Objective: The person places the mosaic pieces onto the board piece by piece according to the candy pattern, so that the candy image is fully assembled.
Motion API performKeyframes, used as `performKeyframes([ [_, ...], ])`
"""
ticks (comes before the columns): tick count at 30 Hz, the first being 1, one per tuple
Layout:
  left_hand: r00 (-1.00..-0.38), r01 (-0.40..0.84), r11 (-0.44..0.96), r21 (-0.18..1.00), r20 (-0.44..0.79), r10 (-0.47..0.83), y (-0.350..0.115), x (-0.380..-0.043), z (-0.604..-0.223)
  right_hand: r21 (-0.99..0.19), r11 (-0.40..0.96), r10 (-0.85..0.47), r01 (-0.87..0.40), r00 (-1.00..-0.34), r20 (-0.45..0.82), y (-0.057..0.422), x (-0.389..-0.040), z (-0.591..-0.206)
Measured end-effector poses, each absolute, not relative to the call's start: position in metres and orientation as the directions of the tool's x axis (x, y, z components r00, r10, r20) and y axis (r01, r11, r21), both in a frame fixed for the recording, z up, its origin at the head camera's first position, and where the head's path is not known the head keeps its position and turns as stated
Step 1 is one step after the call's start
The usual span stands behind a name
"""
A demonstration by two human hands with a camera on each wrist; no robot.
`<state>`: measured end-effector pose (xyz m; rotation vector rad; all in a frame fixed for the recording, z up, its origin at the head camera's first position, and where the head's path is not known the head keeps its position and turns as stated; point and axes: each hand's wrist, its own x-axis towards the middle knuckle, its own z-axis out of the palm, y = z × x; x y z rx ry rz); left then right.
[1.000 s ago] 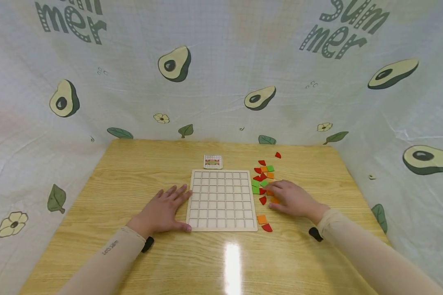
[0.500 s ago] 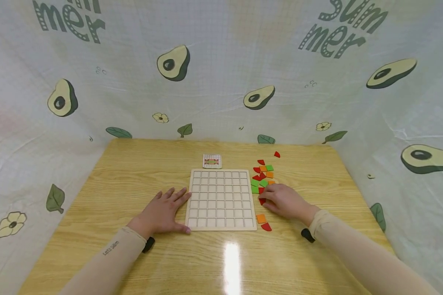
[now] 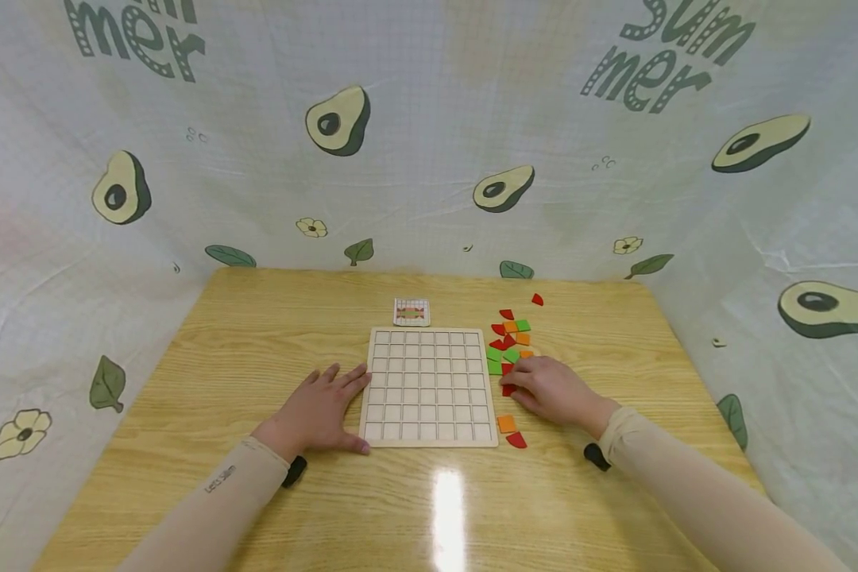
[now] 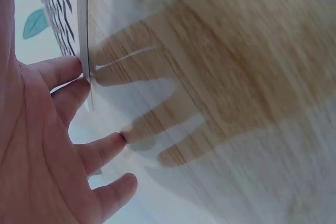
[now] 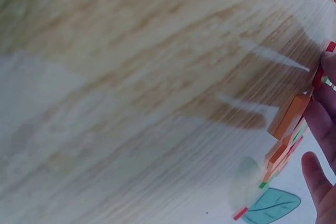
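Observation:
The left hand (image 3: pixel 318 413) lies spread at the left edge of a pale wooden grid board (image 3: pixel 429 389), fingertips and thumb touching its rim. In the left wrist view, two fingertips meet the board's edge (image 4: pixel 84 30). To the right of the board, the right hand (image 3: pixel 554 389) has its fingers bent down over a heap of small flat tiles. Its thumb and fingers pinch a red tile (image 3: pixel 508 391), partly covered by them. Beside these fingers are green tiles (image 3: pixel 496 361) and, in the right wrist view, an orange tile (image 5: pixel 291 116).
A small pattern card (image 3: pixel 411 312) stands behind the board. More red quarter-round tiles and orange squares trail toward the back, one red tile (image 3: pixel 538 299) farthest. Near the board's front right corner lie an orange square (image 3: pixel 507 424) and a red tile (image 3: pixel 517 440). A printed cloth (image 3: pixel 422 214) hangs behind.
The right hand has shifted slightly left and toward the person, its fingers drawing together over the red tile. It has stayed there for the last half second. The left hand keeps its place.

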<state>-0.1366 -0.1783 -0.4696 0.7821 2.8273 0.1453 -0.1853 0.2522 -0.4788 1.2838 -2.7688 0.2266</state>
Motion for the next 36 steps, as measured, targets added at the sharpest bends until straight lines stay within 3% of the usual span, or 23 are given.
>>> performKeyframes([
  [36, -0.834, 0.504, 0.856, 0.111, -0.195, 0.516, -0.175, -0.139, -0.465, -0.145, 0.613, -0.775, -0.777, -0.627, 0.077, 0.248, -0.189, -0.468],
])
